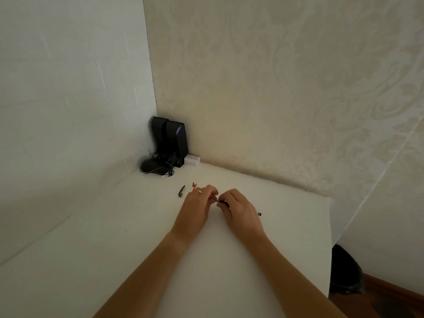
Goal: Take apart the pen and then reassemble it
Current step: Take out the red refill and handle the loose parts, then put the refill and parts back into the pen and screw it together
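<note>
Fingers of both hands (199, 203) pinch what looks like the pen barrel (223, 203).

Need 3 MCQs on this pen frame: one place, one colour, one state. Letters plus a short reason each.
1. Where does the pen cap lie?
A. left of the left hand
B. right of the right hand
C. on the floor

2. What colour are the speakers in the corner?
A. white
B. black
C. red

3. What state is the pen barrel in?
A. lying alone on the table
B. standing against the wall
C. held between both hands

Answers:
1 A, the cap rests on the table just left of the left hand.
2 B, both speakers are dark black against the pale walls.
3 C, the right hand grips the barrel while the left hand's fingertips meet its end.
</note>
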`<state>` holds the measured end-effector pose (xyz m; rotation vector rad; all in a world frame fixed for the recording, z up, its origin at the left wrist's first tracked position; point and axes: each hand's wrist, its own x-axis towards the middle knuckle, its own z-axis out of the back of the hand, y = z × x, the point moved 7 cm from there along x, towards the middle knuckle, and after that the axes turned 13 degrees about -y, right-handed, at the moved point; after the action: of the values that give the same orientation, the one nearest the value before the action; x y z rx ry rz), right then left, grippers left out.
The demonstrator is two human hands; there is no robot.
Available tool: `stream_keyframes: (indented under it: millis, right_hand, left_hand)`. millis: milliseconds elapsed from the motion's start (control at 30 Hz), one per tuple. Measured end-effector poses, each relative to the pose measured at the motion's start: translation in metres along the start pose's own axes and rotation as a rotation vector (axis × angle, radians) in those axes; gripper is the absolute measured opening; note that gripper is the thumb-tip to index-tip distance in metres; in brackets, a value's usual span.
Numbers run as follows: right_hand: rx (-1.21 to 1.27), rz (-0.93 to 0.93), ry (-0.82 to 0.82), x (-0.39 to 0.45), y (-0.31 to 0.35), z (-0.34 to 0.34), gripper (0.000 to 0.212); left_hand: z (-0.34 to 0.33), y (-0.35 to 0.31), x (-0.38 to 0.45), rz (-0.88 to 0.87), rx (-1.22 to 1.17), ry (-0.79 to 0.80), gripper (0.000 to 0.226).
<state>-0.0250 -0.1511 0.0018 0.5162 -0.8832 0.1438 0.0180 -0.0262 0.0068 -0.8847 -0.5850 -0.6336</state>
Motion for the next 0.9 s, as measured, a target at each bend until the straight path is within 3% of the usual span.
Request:
stream_keyframes:
  millis: [100,200,333,400,567,667,767,900]
  right_hand:
    - [-0.002,-0.019,-0.023,0.001,-0.001,0.001,0.013]
    - [-0.020,-0.059,-0.046,0.003,-0.004,0.003,0.010]
    - [-0.052,-0.096,-0.046,0.004,-0.007,0.001,0.010]
    - [-0.053,-0.101,-0.044,0.004,-0.008,0.000,0.010]
    - [-0.065,-0.105,-0.026,0.003,-0.010,-0.003,0.013]
    - [-0.060,-0.104,-0.028,0.003,-0.010,-0.003,0.013]
    - [-0.067,-0.109,-0.037,0.004,-0.010,-0.002,0.013]
    - [-0.079,-0.111,-0.036,0.005,-0.010,-0.001,0.012]
  left_hand:
    - [0.003,-0.001,0.001,-0.030,0.030,0.003,0.014]
    - [0.010,-0.003,0.005,-0.077,0.116,-0.025,0.030]
    - [0.029,0.027,0.028,0.066,0.293,-0.193,0.032]
    - [0.025,0.051,0.036,0.132,0.448,-0.138,0.028]
    - [0.008,0.074,0.047,0.079,0.594,-0.033,0.016]
    - [0.002,0.078,0.053,0.055,0.619,-0.032,0.008]
    - [0.001,0.080,0.057,0.070,0.605,-0.046,0.014]
    - [0.010,0.061,0.051,0.106,0.332,-0.123,0.013]
